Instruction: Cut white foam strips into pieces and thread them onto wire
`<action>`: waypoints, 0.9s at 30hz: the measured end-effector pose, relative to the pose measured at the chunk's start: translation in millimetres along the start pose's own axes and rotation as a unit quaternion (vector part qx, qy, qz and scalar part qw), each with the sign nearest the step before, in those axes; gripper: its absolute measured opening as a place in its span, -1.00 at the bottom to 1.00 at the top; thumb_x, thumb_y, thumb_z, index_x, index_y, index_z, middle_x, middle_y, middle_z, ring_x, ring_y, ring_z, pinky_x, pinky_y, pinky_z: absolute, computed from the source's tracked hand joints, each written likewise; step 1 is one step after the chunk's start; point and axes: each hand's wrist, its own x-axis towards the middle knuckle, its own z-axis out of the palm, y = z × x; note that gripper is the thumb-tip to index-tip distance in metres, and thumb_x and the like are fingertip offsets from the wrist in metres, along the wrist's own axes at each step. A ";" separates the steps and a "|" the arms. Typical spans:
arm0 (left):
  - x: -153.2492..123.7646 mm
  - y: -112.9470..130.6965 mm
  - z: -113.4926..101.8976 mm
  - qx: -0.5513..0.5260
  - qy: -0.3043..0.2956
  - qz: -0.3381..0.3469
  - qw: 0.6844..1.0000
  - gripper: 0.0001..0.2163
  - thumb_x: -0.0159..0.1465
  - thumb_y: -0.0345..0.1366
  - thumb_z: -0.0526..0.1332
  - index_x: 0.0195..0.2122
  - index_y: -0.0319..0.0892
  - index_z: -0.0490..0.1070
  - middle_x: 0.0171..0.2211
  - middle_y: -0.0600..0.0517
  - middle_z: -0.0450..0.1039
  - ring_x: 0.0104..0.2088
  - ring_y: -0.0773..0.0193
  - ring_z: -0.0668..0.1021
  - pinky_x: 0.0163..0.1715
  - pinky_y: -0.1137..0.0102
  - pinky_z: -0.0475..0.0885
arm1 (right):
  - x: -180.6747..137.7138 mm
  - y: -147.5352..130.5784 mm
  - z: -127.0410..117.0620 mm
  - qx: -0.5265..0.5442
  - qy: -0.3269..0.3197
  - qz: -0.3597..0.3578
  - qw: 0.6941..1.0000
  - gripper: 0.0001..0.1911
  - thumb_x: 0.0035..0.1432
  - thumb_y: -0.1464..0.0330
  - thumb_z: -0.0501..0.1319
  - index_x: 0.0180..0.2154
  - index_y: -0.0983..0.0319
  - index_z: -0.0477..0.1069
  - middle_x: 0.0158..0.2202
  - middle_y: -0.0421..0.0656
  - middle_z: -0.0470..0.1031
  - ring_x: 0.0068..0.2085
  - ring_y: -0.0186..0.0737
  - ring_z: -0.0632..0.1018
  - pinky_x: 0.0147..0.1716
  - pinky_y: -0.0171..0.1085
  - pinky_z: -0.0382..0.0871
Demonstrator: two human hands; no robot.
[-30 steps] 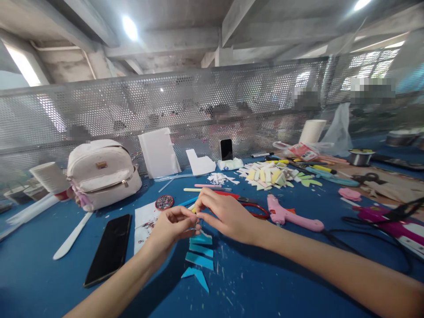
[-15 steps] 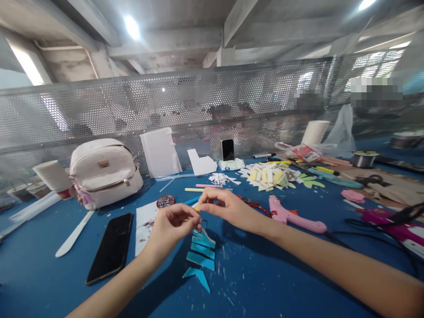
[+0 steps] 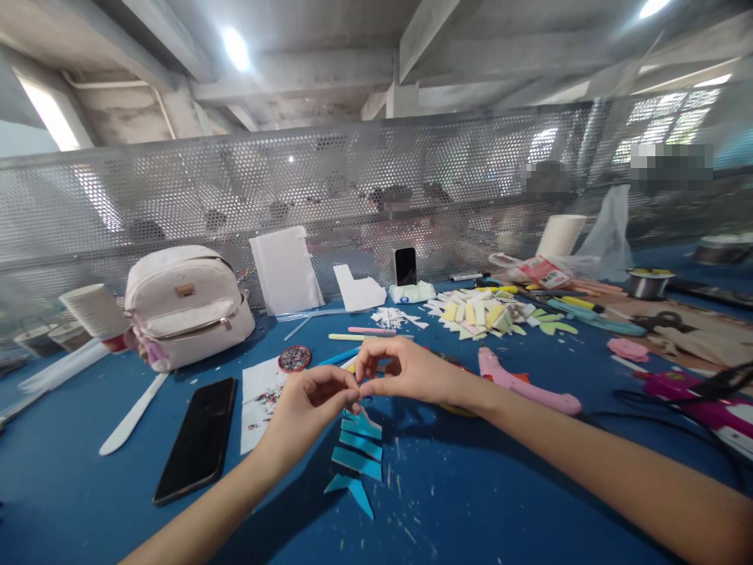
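My left hand (image 3: 311, 404) and my right hand (image 3: 405, 370) meet fingertip to fingertip above the blue table (image 3: 118, 502). Both pinch the top end of a hanging string of teal foam pieces (image 3: 356, 455). The string's lower pieces lie on the table, ending in a forked tail piece. What exactly sits between the fingertips is too small to make out. Red-handled scissors (image 3: 456, 365) lie just behind my right hand, mostly hidden by it.
A black phone (image 3: 197, 439), a white paper with glitter (image 3: 259, 392) and a round glitter tin (image 3: 294, 359) lie at left. A white backpack (image 3: 185, 306) stands behind. A pink glue gun (image 3: 518, 384), a pile of cut foam pieces (image 3: 479, 314) and cables lie at right.
My right hand has drawn in and down until its fingertips meet the left hand's. The teal string stays hanging under them.
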 end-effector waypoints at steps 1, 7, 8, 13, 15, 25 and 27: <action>0.1 -0.6 0.1 0.004 0.000 0.000 1.000 -0.88 0.17 -0.27 0.37 -0.41 -0.21 0.54 -0.53 0.05 0.54 -0.46 0.28 0.58 -0.37 0.44 0.47 | -0.5 -1.8 0.5 -0.010 0.007 -0.002 1.000 -0.79 0.07 0.23 0.41 -0.36 0.22 0.49 -0.27 -0.14 0.55 -0.20 -0.19 0.49 -0.23 -0.25 0.37; -0.2 -4.3 0.5 0.018 0.005 -0.003 1.000 -0.89 0.17 -0.28 0.36 -0.42 -0.20 0.54 -0.52 0.03 0.55 -0.45 0.24 0.59 -0.37 0.42 0.48 | -3.0 -10.8 2.9 -0.074 0.024 -0.010 0.997 -0.89 0.07 0.34 0.37 -0.36 0.22 0.48 -0.33 -0.18 0.53 -0.29 -0.26 0.47 -0.36 -0.30 0.33; -0.3 -4.7 0.7 0.020 0.005 -0.004 1.000 -0.89 0.17 -0.28 0.36 -0.42 -0.20 0.54 -0.52 0.03 0.55 -0.45 0.24 0.59 -0.37 0.42 0.48 | -3.2 -11.2 3.1 -0.084 0.024 -0.015 0.996 -0.90 0.07 0.37 0.36 -0.36 0.22 0.48 -0.34 -0.19 0.52 -0.31 -0.27 0.46 -0.38 -0.31 0.32; -0.5 -7.4 2.2 0.022 0.011 -0.007 1.000 -0.90 0.15 -0.29 0.36 -0.43 -0.19 0.54 -0.52 0.03 0.54 -0.46 0.25 0.57 -0.38 0.42 0.46 | -4.4 -8.7 4.5 -0.152 0.027 -0.046 0.987 -0.92 0.03 0.45 0.34 -0.36 0.23 0.48 -0.36 -0.21 0.50 -0.34 -0.28 0.45 -0.42 -0.32 0.31; -0.8 -8.7 2.6 0.022 0.013 -0.010 1.000 -0.91 0.16 -0.30 0.36 -0.42 -0.20 0.55 -0.52 0.04 0.54 -0.46 0.25 0.57 -0.38 0.43 0.46 | -5.0 -7.4 5.1 -0.174 0.030 -0.055 0.983 -0.91 0.02 0.46 0.35 -0.36 0.22 0.49 -0.36 -0.21 0.50 -0.34 -0.28 0.45 -0.41 -0.32 0.31; 2.2 -4.1 1.7 0.005 0.001 -0.025 1.000 -0.85 0.14 -0.24 0.38 -0.44 -0.22 0.54 -0.54 0.03 0.54 -0.47 0.25 0.57 -0.37 0.41 0.48 | -3.4 -10.4 -1.2 -0.125 0.021 -0.023 0.992 -0.94 0.10 0.41 0.38 -0.37 0.23 0.52 -0.32 -0.18 0.56 -0.29 -0.25 0.52 -0.31 -0.29 0.35; 2.8 -3.0 1.8 -0.001 -0.004 -0.030 1.000 -0.82 0.14 -0.21 0.39 -0.44 -0.22 0.53 -0.54 0.02 0.54 -0.48 0.25 0.57 -0.38 0.40 0.48 | -2.4 -8.4 -2.3 -0.090 0.015 -0.014 0.996 -0.94 0.09 0.43 0.39 -0.39 0.23 0.53 -0.34 -0.19 0.56 -0.26 -0.23 0.53 -0.26 -0.27 0.37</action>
